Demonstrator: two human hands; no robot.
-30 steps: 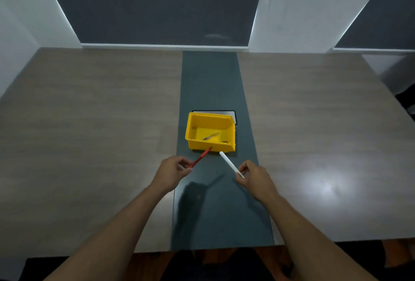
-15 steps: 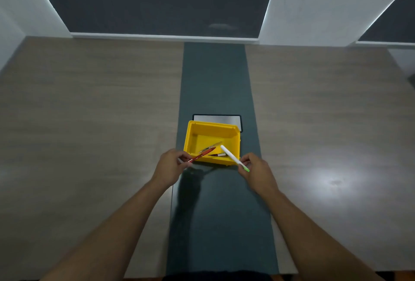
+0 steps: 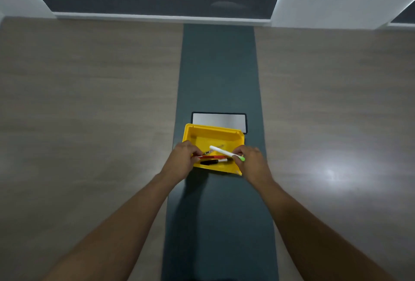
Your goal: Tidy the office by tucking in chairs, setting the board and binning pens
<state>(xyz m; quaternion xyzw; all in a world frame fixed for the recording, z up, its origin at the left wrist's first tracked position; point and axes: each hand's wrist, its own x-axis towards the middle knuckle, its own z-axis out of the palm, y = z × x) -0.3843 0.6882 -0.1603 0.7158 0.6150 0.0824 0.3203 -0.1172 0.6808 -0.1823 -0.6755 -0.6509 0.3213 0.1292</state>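
Observation:
A yellow bin (image 3: 211, 131) stands on the dark centre strip of the table. My left hand (image 3: 182, 159) reaches over its left wall and pinches a red pen (image 3: 212, 157) that lies flat inside the bin. My right hand (image 3: 251, 164) is over the bin's right wall and grips a white marker with a green end (image 3: 222, 151), its white tip pointing up-left over the bin. A black-capped marker (image 3: 212, 162) and another thin pen (image 3: 208, 152) lie on the bin floor.
A small grey panel with a black frame (image 3: 219, 119) is set in the dark strip (image 3: 219, 67) just behind the bin. Wood-grain table surface (image 3: 89, 101) spreads to both sides. Dark wall panels and white pillars stand beyond the far edge.
Both hands have moved forward over the bin, carrying the red pen and the white marker from in front of it to inside its rim. The view has tilted downward.

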